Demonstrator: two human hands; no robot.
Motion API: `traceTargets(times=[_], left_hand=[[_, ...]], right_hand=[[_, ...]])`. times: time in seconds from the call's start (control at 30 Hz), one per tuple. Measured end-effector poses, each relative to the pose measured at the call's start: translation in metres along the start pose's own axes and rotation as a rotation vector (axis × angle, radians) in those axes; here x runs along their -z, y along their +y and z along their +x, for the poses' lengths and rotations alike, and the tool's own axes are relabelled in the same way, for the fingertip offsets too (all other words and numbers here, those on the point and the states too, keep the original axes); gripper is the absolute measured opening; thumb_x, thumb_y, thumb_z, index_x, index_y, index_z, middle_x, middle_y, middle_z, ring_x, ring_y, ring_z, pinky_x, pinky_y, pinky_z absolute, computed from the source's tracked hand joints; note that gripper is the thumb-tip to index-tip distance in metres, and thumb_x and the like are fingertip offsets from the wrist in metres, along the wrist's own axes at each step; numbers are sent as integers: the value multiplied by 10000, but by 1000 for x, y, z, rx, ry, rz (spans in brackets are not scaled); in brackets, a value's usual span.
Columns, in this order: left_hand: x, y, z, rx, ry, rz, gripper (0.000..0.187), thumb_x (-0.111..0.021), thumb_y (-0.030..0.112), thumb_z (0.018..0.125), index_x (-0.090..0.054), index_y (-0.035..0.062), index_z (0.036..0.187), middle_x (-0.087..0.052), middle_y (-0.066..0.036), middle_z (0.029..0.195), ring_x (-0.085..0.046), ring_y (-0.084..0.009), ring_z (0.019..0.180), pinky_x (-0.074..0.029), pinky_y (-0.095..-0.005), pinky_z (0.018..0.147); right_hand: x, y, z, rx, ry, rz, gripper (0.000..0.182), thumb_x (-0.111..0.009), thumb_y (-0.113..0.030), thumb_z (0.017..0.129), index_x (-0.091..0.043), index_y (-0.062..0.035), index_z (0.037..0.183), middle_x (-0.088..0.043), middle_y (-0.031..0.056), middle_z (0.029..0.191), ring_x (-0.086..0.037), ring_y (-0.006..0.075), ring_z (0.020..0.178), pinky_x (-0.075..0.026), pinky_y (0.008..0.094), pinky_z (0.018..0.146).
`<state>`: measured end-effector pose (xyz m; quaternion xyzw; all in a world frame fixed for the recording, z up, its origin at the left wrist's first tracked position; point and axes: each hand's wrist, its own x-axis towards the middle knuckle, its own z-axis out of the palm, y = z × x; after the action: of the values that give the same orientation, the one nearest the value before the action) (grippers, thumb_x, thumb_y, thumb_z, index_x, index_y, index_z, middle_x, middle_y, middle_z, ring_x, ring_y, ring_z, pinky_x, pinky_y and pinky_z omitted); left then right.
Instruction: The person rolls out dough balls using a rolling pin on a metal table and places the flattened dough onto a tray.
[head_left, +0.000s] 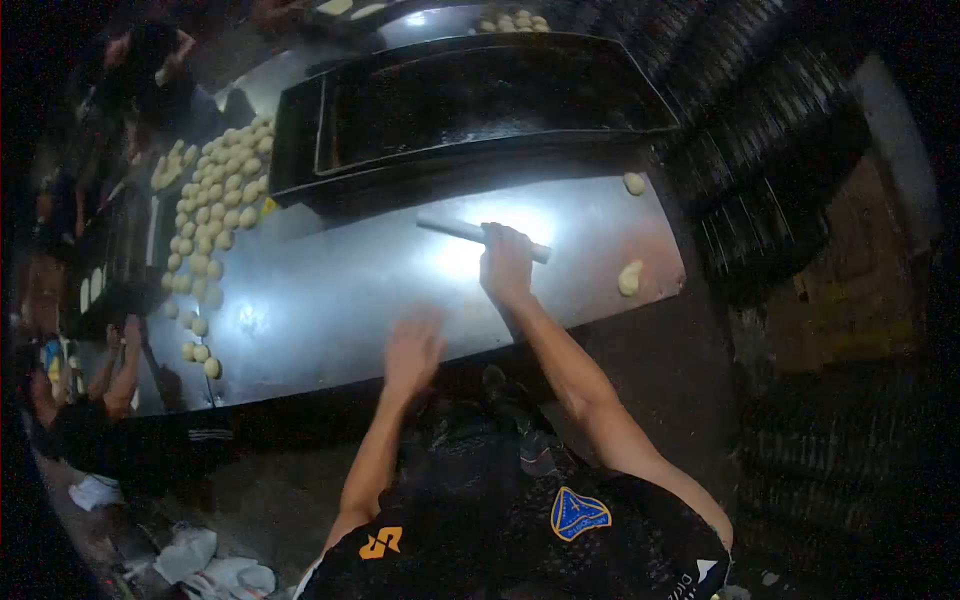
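Note:
My right hand (508, 258) is closed around a smooth grey rolling pin (450, 229), near its right end. The pin lies at a slant over the shiny metal table (340, 290). Lower and to the left, my left hand (412, 350) is over the table's near edge, blurred by motion. Its thumb looks apart from the fingers, and I see nothing in it. To the right of my right hand, a flattened, uneven piece of dough (629, 278) lies near the table's corner. A round dough ball (634, 183) sits farther back on the right.
Many dough balls (222, 190) cover the table's left part. A large dark tray (480, 100) stands along the back. Stacked dark racks (740, 130) rise on the right. At the left, another person's hands (125, 345) are near the table. White bags (205, 565) lie on the floor.

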<state>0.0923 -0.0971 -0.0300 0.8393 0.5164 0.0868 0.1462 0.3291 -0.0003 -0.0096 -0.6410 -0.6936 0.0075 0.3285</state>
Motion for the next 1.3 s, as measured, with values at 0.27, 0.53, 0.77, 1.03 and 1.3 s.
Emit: traceTargets(times=[0.27, 0.53, 0.77, 1.03, 1.3], left_hand=[[35, -128, -76, 736, 282, 33, 719, -483, 504, 984, -313, 53, 1518, -225, -212, 1594, -157, -414, 1480, -143, -565, 1178], [35, -98, 13, 549, 197, 14, 641, -476, 464, 1003, -382, 63, 1494, -262, -233, 1575, -199, -442, 1462, -132, -613, 1163], [76, -37, 117, 112, 262, -882, 425, -530, 206, 1004, -520, -62, 1334, -541, -236, 1346, -538, -360, 1228, -432, -414, 1050], [44, 112, 306, -656, -73, -596, 404, -619, 267, 936, -597, 32, 1264, -600, -198, 1288, -562, -363, 1195, -425, -408, 1053], [-73, 261, 462, -539, -337, -394, 491, -579, 307, 922, -525, -35, 1270, -572, -294, 1242, -545, -446, 1171, -442, -496, 992]], right_hand=[[23, 8, -41, 28, -128, -65, 355, -575, -85, 878, -589, -57, 1232, -582, 101, 1093, -535, 284, 1040, -401, 434, 905], [11, -20, -44, -127, -52, -143, 411, -551, -68, 834, -572, -50, 1245, -583, 120, 1111, -530, 297, 1044, -404, 446, 921], [13, -45, -52, -165, 46, -118, 445, -547, -76, 847, -536, -52, 1291, -573, 134, 1215, -530, 296, 1131, -389, 443, 985], [-14, -25, -67, -241, -41, -202, 348, -622, -213, 813, -598, -31, 1108, -552, 195, 1159, -524, 353, 1108, -401, 499, 926], [-80, 12, -100, -332, 25, 53, 491, -639, -284, 764, -607, -18, 1176, -568, 212, 1097, -523, 401, 1060, -406, 574, 897]])
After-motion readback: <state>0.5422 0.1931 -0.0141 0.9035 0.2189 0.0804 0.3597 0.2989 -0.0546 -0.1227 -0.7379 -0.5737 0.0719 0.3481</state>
